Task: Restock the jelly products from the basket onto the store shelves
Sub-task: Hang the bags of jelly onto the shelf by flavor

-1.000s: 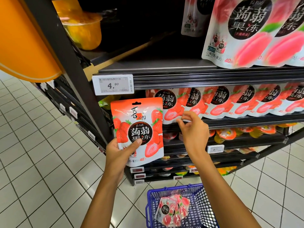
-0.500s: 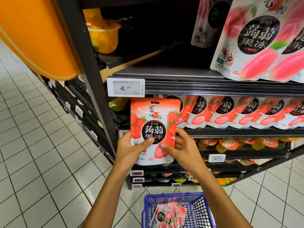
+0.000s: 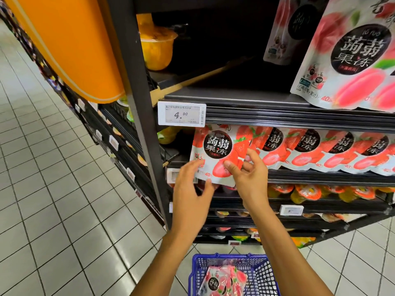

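Note:
A strawberry jelly pouch (image 3: 215, 150) stands at the left end of the second shelf (image 3: 320, 178), in front of a row of like pouches (image 3: 320, 150). My right hand (image 3: 250, 169) pinches its lower right part, thumb on the front. At the pouch's lower left corner is my left hand (image 3: 190, 184), with loose, spread fingers. A blue basket (image 3: 263, 274) on the floor below holds a pink jelly pouch (image 3: 224, 283).
Large peach pouches (image 3: 352, 56) stand on the shelf above, right of a dark gap. A price tag (image 3: 181, 113) reading 4.90 hangs on that shelf's edge. Jelly cups (image 3: 310, 192) fill lower shelves. A black upright post (image 3: 136, 103) and an orange sign (image 3: 64, 43) are to the left.
The pouch went up and to the right, from held in front of the shelf to standing in the row. My right hand came onto it and my left hand's grip loosened.

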A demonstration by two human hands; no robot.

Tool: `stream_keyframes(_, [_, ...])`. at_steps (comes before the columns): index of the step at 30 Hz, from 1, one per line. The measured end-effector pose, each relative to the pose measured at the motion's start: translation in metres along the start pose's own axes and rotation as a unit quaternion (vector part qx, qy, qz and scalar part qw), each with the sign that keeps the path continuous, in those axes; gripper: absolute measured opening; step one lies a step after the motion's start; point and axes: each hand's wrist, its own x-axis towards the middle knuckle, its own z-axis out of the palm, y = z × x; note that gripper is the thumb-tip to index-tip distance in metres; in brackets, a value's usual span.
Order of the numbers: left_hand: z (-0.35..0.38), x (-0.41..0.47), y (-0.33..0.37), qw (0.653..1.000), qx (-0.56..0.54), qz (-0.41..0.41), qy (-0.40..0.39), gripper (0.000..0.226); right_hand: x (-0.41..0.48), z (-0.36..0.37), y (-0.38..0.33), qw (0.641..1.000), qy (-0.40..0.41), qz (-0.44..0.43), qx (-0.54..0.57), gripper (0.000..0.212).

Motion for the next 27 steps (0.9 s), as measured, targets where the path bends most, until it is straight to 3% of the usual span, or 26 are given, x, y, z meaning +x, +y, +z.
stream_keyframes(5, [0.011, -0.004, -0.003, 0.994, 0.056, -0.003, -0.09, 0.057, 0.005, 0.013, 0.0, 0.999, 0.026, -0.032, -0.027, 0.026])
stream_keyframes(10, [0.018, -0.005, -0.006, 0.991, 0.058, -0.012, -0.118, 0.065, 0.009, 0.025, 0.008, 0.996, 0.013, -0.04, -0.083, 0.03])
stream_keyframes(13, [0.019, -0.006, -0.009, 0.992, 0.067, -0.018, -0.11, 0.065, 0.014, 0.022, 0.013, 0.991, -0.009, -0.049, -0.125, 0.021])
stream_keyframes(21, [0.018, -0.002, -0.012, 0.995, 0.058, -0.032, -0.071, 0.062, 0.017, 0.023, 0.005, 0.978, -0.038, -0.083, -0.186, 0.022])
stream_keyframes(24, [0.017, -0.001, -0.012, 0.996, 0.065, -0.016, -0.059, 0.059, 0.011, 0.015, 0.004, 0.974, 0.0, -0.06, -0.217, 0.017])
stream_keyframes(27, [0.015, 0.003, -0.012, 0.998, 0.062, 0.008, -0.02, 0.066, 0.004, 0.012, 0.003, 0.965, 0.067, -0.037, -0.251, 0.032])
